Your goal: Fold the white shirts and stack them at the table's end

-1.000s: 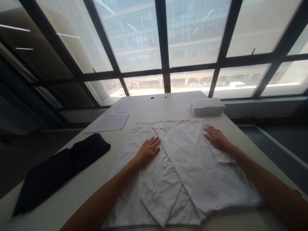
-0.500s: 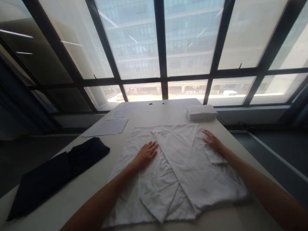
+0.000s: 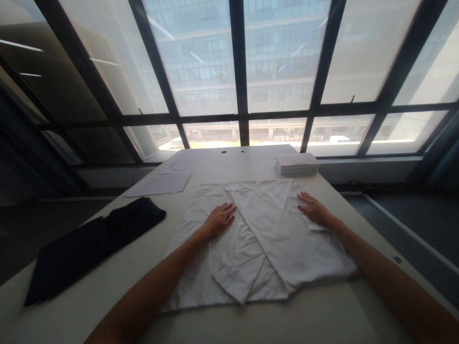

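A white shirt (image 3: 265, 229) lies spread on the table with its sleeves folded across the body, and creases run over its middle. My left hand (image 3: 220, 218) rests flat on the shirt left of centre, fingers stretched out towards the slanting edge of a folded sleeve. On the right side of the shirt, my right hand (image 3: 312, 209) lies palm down with fingers apart, touching the fabric near a folded sleeve part. Neither hand grips the cloth.
Dark folded trousers (image 3: 96, 243) lie on the white table (image 3: 233, 165) at left. Beyond them are sheets of paper (image 3: 161, 184). A stack of folded white cloths (image 3: 297, 164) stands at the far right. A small dark object (image 3: 397, 259) sits near the right edge. Windows rise behind.
Both hands stay on the shirt in nearly the same places; my right hand is slightly further left. The view has shifted a little, and the shirt's near edge appears higher.
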Tool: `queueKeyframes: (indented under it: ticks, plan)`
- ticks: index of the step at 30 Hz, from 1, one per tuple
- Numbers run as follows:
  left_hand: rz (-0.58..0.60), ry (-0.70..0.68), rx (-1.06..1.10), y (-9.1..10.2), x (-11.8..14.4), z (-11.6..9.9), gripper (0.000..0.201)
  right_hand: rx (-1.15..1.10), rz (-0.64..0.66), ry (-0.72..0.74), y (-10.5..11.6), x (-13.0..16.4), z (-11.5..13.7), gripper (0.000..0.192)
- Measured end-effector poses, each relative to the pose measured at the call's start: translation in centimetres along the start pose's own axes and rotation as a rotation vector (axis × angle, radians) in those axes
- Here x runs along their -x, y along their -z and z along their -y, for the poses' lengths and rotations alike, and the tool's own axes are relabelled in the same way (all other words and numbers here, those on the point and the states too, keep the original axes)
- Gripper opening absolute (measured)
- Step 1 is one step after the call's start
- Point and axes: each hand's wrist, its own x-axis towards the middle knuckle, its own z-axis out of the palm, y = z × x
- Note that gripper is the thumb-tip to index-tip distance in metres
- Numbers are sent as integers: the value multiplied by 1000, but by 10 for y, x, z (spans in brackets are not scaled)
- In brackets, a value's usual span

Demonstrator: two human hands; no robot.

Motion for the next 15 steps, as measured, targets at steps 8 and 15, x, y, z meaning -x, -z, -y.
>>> queueKeyframes:
  ticks: [8,15]
  plan:
    - [-13,-29,31,-2,-4,4,57,43,53,21,3,-3,-5,60]
    - [20,-141,66,8,11,25,63,98,63,32,4,-5,-1,60]
